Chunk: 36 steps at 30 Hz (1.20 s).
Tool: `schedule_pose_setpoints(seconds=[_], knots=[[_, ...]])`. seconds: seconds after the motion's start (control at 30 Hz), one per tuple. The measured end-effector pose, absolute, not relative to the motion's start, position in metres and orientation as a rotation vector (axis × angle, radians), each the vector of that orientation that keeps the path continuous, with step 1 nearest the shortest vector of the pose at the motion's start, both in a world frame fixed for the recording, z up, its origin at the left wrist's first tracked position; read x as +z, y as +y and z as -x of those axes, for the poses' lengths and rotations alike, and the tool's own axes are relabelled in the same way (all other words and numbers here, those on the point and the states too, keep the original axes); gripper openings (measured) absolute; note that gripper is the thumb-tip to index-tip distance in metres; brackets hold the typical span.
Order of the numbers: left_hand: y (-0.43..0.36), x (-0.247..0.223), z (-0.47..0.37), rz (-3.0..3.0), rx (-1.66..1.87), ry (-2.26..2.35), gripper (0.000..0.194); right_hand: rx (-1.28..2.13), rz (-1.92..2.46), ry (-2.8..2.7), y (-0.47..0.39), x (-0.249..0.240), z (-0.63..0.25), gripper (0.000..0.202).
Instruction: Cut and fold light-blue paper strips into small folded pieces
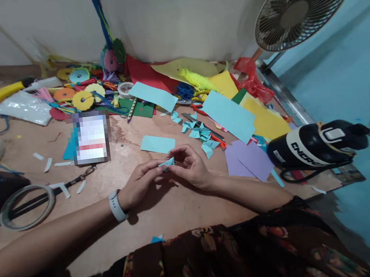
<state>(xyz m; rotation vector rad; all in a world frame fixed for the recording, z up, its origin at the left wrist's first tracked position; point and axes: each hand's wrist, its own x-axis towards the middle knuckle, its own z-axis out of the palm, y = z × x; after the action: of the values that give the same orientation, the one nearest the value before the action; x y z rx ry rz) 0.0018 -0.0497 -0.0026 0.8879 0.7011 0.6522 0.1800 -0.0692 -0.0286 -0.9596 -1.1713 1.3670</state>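
Between my two hands is a small folded piece of light blue paper, held up over the table. My left hand, with a pale watch band on its wrist, pinches it from the left. The fingers of my right hand are curled, thumb and fingertips closed on its right side. Just beyond my hands lies a flat light blue paper rectangle. Several folded light blue paper pieces are heaped to the right, beside orange-handled scissors.
A phone lies left of my hands, with a tape roll nearer me. Purple paper sheets and a black bottle are at the right. Coloured felt discs and cords line the back. A fan stands back right.
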Motion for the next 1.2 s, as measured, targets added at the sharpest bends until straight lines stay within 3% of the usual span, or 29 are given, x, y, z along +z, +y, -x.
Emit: schedule_pose_setpoints(seconds=[0.53, 0.77, 1.0, 1.2], knots=[[-0.045, -0.006, -0.001, -1.134, 0.663, 0.780, 0.026, 1.371, 1.022, -1.137, -0.061, -0.022, -0.185, 0.031], [-0.039, -0.004, 0.001, -1.206, 0.693, 0.803, 0.038, 1.397, 1.087, -1.097, -0.058, -0.020, -0.189, 0.027], [-0.038, -0.006, 0.003, -1.211, 0.647, 0.699, 0.041, 1.627, 1.096, -1.166, -0.063, -0.009, -0.190, 0.033], [-0.037, -0.006, 0.003, -1.112, 0.612, 0.686, 0.044, 1.562, 1.132, -1.198, -0.065, -0.015, -0.190, 0.036]])
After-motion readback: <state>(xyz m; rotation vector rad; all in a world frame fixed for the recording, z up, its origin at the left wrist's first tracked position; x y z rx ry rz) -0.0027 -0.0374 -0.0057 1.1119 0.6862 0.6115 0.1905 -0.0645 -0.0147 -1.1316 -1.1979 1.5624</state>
